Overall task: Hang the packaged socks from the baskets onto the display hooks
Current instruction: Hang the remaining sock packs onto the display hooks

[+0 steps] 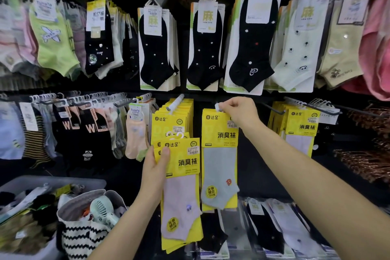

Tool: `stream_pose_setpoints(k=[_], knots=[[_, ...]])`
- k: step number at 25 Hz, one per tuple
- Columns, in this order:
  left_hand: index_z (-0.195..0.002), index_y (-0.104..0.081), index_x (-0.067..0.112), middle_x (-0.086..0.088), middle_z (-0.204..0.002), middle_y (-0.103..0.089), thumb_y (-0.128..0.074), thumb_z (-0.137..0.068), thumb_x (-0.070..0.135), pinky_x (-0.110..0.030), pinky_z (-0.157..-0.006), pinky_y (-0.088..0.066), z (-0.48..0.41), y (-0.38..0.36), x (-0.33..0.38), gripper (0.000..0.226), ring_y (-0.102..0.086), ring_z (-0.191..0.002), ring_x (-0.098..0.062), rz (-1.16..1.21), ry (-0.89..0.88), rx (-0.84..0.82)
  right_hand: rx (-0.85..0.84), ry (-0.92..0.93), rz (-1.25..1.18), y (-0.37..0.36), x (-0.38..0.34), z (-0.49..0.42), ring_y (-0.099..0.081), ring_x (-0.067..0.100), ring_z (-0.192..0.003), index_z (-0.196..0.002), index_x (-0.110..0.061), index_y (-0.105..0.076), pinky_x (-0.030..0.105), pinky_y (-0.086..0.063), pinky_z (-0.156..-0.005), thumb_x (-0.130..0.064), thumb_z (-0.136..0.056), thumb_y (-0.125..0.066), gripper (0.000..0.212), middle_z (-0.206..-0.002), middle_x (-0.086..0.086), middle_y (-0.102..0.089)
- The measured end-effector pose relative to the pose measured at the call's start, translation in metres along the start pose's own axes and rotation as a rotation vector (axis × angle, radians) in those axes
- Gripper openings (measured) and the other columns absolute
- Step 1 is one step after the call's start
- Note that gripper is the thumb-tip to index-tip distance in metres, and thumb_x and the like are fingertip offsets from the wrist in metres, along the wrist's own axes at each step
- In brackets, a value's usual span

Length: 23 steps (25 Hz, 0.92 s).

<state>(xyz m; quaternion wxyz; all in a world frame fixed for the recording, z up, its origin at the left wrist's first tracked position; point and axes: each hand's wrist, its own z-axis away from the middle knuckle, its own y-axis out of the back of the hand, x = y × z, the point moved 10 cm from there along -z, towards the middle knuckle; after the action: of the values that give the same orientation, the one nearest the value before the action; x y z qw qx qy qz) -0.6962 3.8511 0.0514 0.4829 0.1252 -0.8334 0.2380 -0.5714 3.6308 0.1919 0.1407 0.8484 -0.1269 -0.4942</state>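
Reaching up from the lower edge, the left hand (155,168) is gripping a small stack of yellow sock packs (183,175) by its upper left corner, thumb lying across the front card and fingers curling behind; a pink sock is showing in the front pack. Higher and to the right, the right hand (240,113) is pinching the white hanger tab (218,107) of a single grey-sock pack (219,167), which is hanging straight down from that pinch, just beside the held stack. Whether the tab is already sitting on a peg cannot be told, as the fingers are covering that spot. Up and to the left, a full hook of matching yellow packs (175,116) is hanging behind the held stack, and another yellow bunch (299,126) is hanging to the right. Black ankle socks (156,48) are filling the row above. At lower left, a grey basket (42,181) of loose socks is sitting beside a striped bag (84,236) that is holding a small fan (103,210).
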Motion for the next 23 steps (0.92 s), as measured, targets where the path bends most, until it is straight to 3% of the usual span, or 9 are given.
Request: stream_pose_setpoints(k=[5, 8, 13, 15, 17, 20, 23], knots=[[-0.100, -0.061, 0.031, 0.011, -0.096, -0.073, -0.052, -0.090, 0.030, -0.021, -0.064, -0.056, 0.004, 0.010, 0.006, 0.013, -0.070, -0.087, -0.011, -0.036, -0.022, -0.007, -0.006, 0.064, 0.123, -0.002, -0.002, -0.002, -0.056, 0.004, -0.066, -0.059, -0.031, -0.061, 0.023, -0.042, -0.053, -0.035, -0.083, -0.067, 0.025, -0.065, -0.013, -0.062], [-0.103, -0.060, 0.029, 0.009, -0.098, -0.073, -0.053, -0.089, 0.032, -0.024, -0.067, -0.057, 0.003, 0.001, 0.010, 0.016, -0.070, -0.090, -0.013, -0.028, -0.024, -0.028, -0.018, 0.085, 0.222, 0.001, -0.005, -0.002, -0.057, 0.008, -0.067, -0.059, -0.030, -0.063, 0.029, -0.049, -0.061, -0.036, -0.084, -0.065, 0.025, -0.069, -0.011, -0.064], [-0.108, -0.058, 0.030, 0.010, -0.104, -0.071, -0.055, -0.082, 0.041, -0.026, -0.071, -0.056, 0.005, -0.031, 0.019, 0.028, -0.068, -0.096, -0.013, 0.010, -0.042, -0.070, 0.114, 0.164, 0.056, 0.022, -0.008, 0.026, -0.055, 0.001, -0.070, -0.073, -0.026, -0.061, 0.023, -0.040, -0.063, -0.038, -0.086, -0.060, 0.018, -0.080, -0.006, -0.063], [-0.105, -0.058, 0.035, 0.010, -0.105, -0.070, -0.056, -0.080, 0.044, -0.031, -0.077, -0.056, 0.006, -0.047, 0.021, 0.027, -0.067, -0.099, -0.013, 0.017, -0.042, -0.083, -0.030, 0.159, 0.038, 0.002, 0.002, 0.046, -0.052, 0.001, -0.066, -0.074, -0.025, -0.058, 0.021, -0.037, -0.060, -0.046, -0.080, -0.065, 0.023, -0.077, -0.006, -0.059], [-0.103, -0.058, 0.036, 0.008, -0.107, -0.069, -0.058, -0.080, 0.044, -0.035, -0.082, -0.054, 0.008, -0.061, 0.021, 0.025, -0.066, -0.101, -0.015, 0.020, -0.041, -0.104, -0.181, 0.096, 0.105, -0.018, 0.019, 0.063, -0.054, 0.011, -0.070, -0.081, -0.020, -0.059, 0.024, -0.042, -0.059, -0.048, -0.074, -0.071, 0.031, -0.079, -0.002, -0.060], [-0.103, -0.057, 0.033, 0.010, -0.103, -0.070, -0.058, -0.078, 0.043, -0.025, -0.074, -0.055, 0.013, -0.081, 0.018, 0.027, -0.067, -0.096, -0.010, 0.021, -0.033, -0.171, -0.187, 0.050, 0.037, -0.010, 0.030, 0.065, -0.065, 0.029, -0.083, -0.085, -0.012, -0.064, 0.043, -0.054, -0.075, -0.038, -0.077, -0.073, 0.028, -0.087, 0.013, -0.068], [-0.106, -0.054, 0.030, 0.009, -0.103, -0.068, -0.050, -0.083, 0.045, -0.019, -0.068, -0.054, 0.016, -0.093, 0.008, 0.028, -0.067, -0.092, -0.005, 0.047, 0.041, -0.221, -0.188, 0.019, -0.042, 0.000, 0.035, 0.065, -0.067, 0.027, -0.083, -0.081, -0.022, -0.061, 0.038, -0.056, -0.074, -0.032, -0.078, -0.073, 0.016, -0.085, 0.012, -0.069]])
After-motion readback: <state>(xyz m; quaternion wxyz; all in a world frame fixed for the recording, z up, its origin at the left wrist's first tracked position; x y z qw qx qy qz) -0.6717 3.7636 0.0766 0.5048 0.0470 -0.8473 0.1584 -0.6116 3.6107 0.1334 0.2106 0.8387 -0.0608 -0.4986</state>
